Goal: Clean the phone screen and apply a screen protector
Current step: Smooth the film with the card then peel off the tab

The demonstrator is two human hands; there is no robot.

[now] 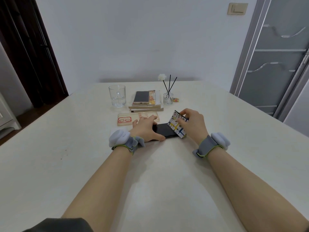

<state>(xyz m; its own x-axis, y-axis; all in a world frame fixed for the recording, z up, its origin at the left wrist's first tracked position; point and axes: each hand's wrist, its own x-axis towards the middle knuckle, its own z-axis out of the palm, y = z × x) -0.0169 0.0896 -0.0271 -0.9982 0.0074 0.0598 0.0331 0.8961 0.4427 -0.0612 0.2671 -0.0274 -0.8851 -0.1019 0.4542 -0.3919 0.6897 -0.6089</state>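
Black phone [164, 130] pinned under flat left hand [145, 129]; right hand [193, 125] pinches a card [177, 126] at its 3 o'clock end, probably smoothing; next, sweep evenly toward 9 o'clock.

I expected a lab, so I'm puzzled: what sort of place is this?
Most likely a room in a home, perhaps a dining area: a pale table holds a drinking glass and a reed diffuser, and a light switch sits on the wall.

bare table [150, 181] near side; glass [117, 95], books [147, 107], diffuser [168, 97] block far side.
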